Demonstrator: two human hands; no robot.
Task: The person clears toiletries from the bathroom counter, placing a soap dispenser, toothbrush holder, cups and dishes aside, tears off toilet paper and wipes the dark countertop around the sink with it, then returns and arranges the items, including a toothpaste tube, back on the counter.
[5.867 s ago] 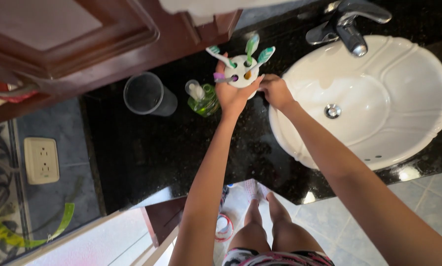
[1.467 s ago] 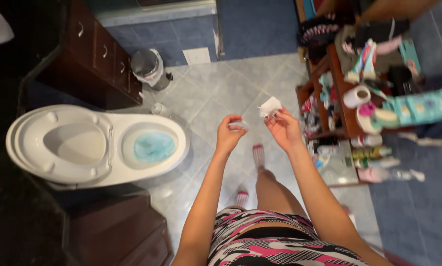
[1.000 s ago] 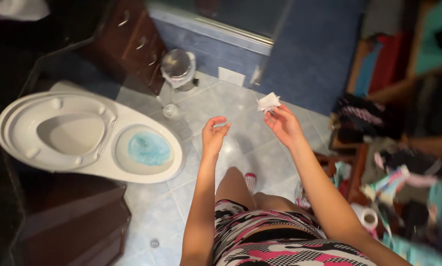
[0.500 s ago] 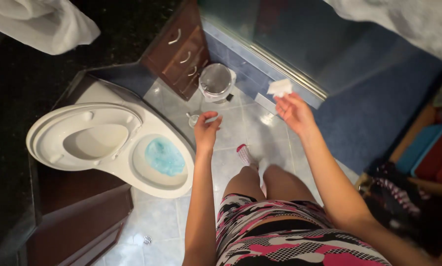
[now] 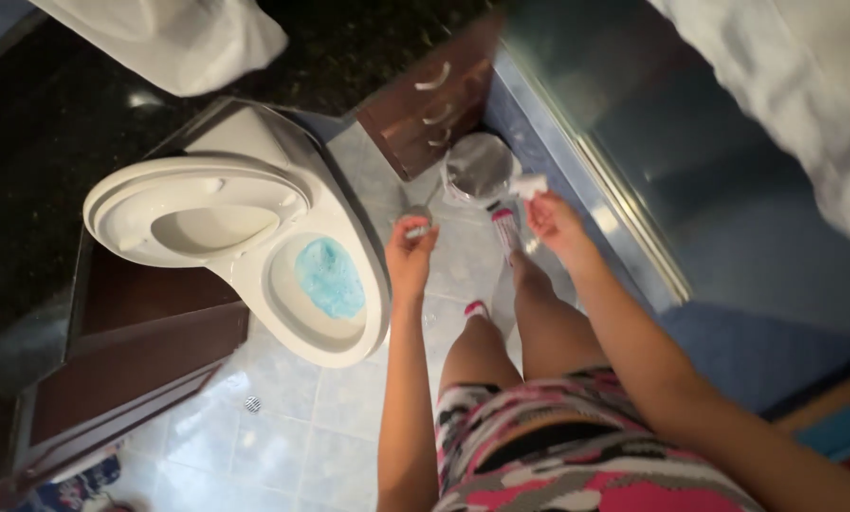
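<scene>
My right hand (image 5: 555, 224) is stretched forward and pinches a crumpled white tissue (image 5: 529, 184) right beside a small round waste bin (image 5: 478, 167) with a white liner. My left hand (image 5: 411, 258) hovers above the tiled floor with its fingers curled. A small pale thing (image 5: 417, 228) lies at its fingertips, and whether the hand holds it is unclear. My foot in a red and white sock (image 5: 505, 228) reaches toward the foot of the bin.
A white toilet (image 5: 354, 327) with its seat raised and blue water (image 5: 330, 277) stands to the left. Brown wooden drawers (image 5: 429, 95) are behind the bin, and a glass shower door (image 5: 633, 123) is at right. White towels (image 5: 178, 38) hang above. A floor drain (image 5: 252, 404) is nearby.
I have stepped closer to the bin. My right hand with the tissue has come down next to the bin and my foot has moved up to it. The left hand stays curled.
</scene>
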